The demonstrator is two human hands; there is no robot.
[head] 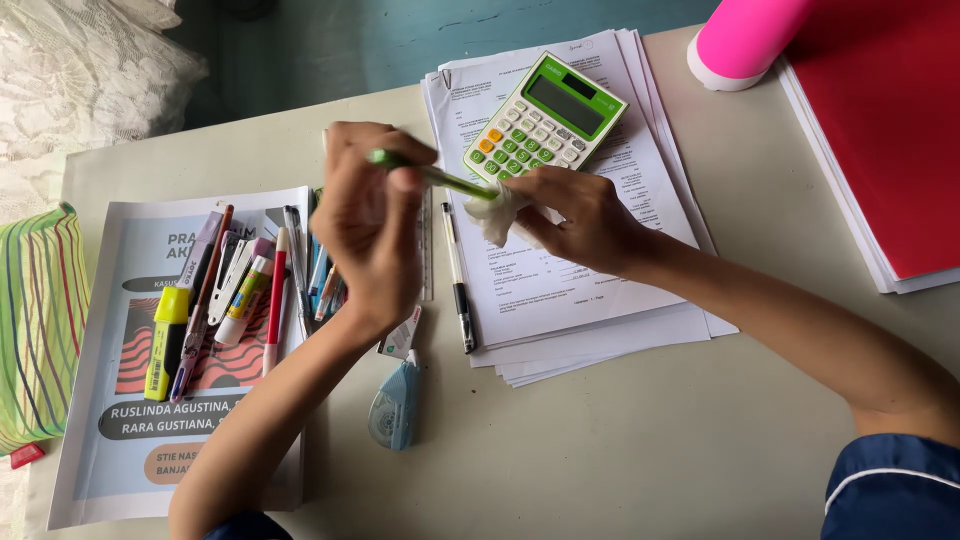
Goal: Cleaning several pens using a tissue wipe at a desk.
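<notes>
L hand (365, 225) gripped green pen (432, 176); R hand (580, 215) pinched white tissue (495, 212) against pen, beside calculator (546, 118).

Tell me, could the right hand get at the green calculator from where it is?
Probably yes. The calculator lies uncovered on the paper stack, just above the right hand, with nothing between them; but that hand holds a white tissue it would have to drop.

- The table (620, 440) was pale beige and stood by a teal wall.
- A stack of white papers (590, 310) lay on it, near the middle.
- A printed booklet (120, 460) lay at the left.
- A blue correction tape (395, 405) lay between them.
- A red folder (890, 130) and a pink round object (740, 40) were at the right corner.
- A striped pouch (35, 320) lay at the left edge.
</notes>
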